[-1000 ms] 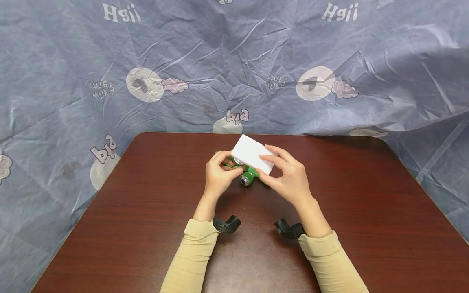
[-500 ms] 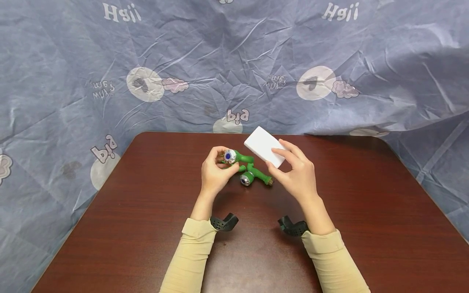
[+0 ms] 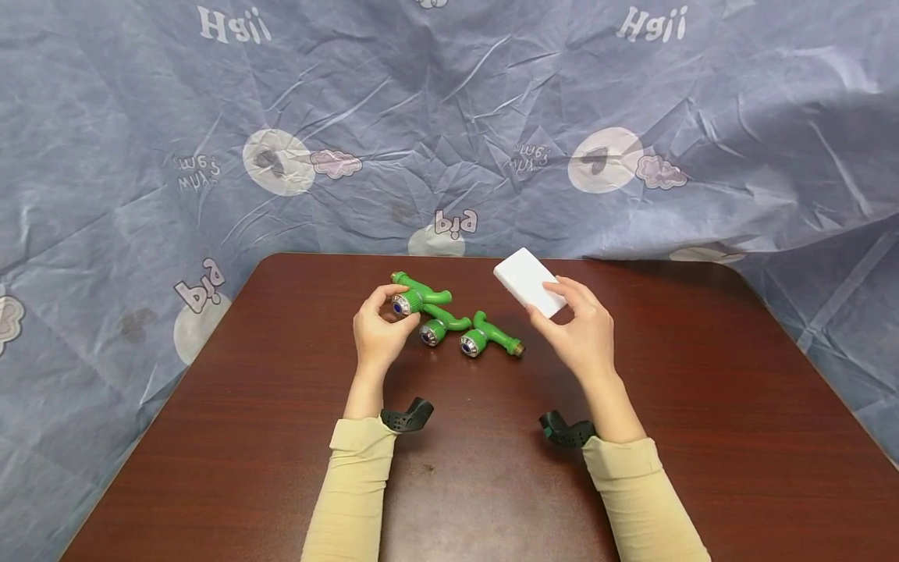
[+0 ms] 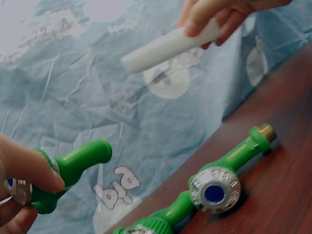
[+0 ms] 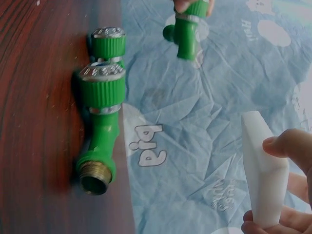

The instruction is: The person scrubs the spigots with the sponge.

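Observation:
Between thumb and fingers, my left hand point(image 3: 379, 332) grips a green tap point(image 3: 414, 299) by its ribbed knob, which has a silver and blue cap. In the left wrist view this tap is lifted above the table, its spout pointing right. My right hand point(image 3: 583, 324) pinches a white rectangular sponge-like block point(image 3: 528, 281) at one end and holds it up, tilted. Two more green taps lie on the table between the hands: a middle tap point(image 3: 442, 321), partly overlapped by the held one, and a right tap point(image 3: 492, 336). A brass threaded end point(image 5: 95, 176) shows on the nearest tap in the right wrist view.
The dark red wooden table point(image 3: 449, 484) extends around both forearms. A wrinkled blue-grey patterned cloth point(image 3: 449, 117) hangs behind its far edge. Black curved wrist mounts point(image 3: 409, 416) stick out inward from both wrists.
My left hand has moved left with the held tap, away from the white block. My right hand has drawn the block to the right. The two taps on the table now show more fully.

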`<state>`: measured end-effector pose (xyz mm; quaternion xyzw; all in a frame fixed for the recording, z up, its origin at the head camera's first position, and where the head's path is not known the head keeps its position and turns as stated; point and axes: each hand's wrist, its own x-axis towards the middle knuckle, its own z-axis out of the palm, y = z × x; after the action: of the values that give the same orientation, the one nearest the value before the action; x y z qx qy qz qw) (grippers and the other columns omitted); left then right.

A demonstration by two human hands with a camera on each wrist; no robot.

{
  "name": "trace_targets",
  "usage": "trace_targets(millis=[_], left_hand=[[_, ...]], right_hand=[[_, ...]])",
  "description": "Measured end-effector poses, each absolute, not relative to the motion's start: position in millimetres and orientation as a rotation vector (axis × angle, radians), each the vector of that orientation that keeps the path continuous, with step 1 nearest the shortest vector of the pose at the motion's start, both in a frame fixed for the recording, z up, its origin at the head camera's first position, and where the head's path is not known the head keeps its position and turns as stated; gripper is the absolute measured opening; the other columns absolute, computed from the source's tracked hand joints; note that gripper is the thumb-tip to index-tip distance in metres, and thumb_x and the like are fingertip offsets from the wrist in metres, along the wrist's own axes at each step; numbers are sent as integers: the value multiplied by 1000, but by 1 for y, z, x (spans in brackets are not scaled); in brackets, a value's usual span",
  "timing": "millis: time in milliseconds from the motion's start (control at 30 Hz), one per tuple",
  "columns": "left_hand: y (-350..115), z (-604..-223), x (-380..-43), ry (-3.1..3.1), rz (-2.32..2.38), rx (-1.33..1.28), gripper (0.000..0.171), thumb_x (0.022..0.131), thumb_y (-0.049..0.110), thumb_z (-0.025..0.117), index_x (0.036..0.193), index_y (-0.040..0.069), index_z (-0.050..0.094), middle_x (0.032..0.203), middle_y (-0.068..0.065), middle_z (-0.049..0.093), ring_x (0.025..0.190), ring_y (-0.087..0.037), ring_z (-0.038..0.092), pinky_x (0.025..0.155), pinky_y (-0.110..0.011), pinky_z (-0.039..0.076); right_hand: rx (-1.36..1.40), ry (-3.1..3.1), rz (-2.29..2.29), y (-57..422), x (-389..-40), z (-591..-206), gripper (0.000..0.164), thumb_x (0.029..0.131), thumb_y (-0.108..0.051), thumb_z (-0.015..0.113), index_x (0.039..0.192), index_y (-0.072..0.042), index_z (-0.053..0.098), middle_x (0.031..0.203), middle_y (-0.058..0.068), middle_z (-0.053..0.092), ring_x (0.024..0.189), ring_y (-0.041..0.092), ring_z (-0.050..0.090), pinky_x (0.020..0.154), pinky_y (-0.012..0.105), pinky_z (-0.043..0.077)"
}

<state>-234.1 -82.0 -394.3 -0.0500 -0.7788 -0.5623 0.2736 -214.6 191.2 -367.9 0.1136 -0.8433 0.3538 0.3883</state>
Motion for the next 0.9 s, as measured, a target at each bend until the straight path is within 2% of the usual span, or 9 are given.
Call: trace_targets(millis=[167, 300, 433, 667, 900], left_hand=[[-93, -402, -237, -2093, -1489, 14, 37, 67, -1, 75, 102, 10, 68, 89, -8, 66, 68, -23, 63, 64, -34, 49], [-100, -414, -242, -2094, -1471, 107, 38, 66, -4, 78, 101, 8, 68, 99, -8, 60, 77, -23, 60, 71, -34, 50], [-105, -426, -246, -2098, -1474, 169, 39, 65, -6, 79, 100, 8, 69, 105, -8, 56, 80, -24, 57, 73, -34, 49], [-110, -443, -252, -2114, -1408, 229, 38, 63, -7, 77, 96, 10, 69, 107, -6, 56, 78, -23, 54, 75, -36, 43], [-112, -455, -258, -2179, -1381, 217, 41, 61, -8, 79, 96, 10, 69, 106, -6, 56, 92, -26, 55, 82, -38, 43]], right_hand=[[224, -2198, 913, 197, -218, -374, 39, 68, -21, 82, 103, -5, 71, 110, 13, 65, 100, 27, 61, 71, 42, 46], [145, -2258, 951, 201, -220, -381, 41, 70, -24, 81, 105, -7, 71, 112, 12, 65, 98, 27, 61, 70, 41, 45], [51, -2314, 992, 206, -222, -390, 41, 72, -27, 80, 107, -9, 70, 112, 11, 65, 93, 28, 61, 68, 40, 44], [-42, -2365, 1009, 214, -229, -409, 44, 73, -30, 79, 110, -8, 69, 113, 14, 64, 99, 31, 60, 75, 45, 46], [-113, -2434, 997, 221, -233, -425, 46, 76, -33, 76, 114, -8, 67, 117, 15, 63, 102, 34, 59, 81, 48, 46]])
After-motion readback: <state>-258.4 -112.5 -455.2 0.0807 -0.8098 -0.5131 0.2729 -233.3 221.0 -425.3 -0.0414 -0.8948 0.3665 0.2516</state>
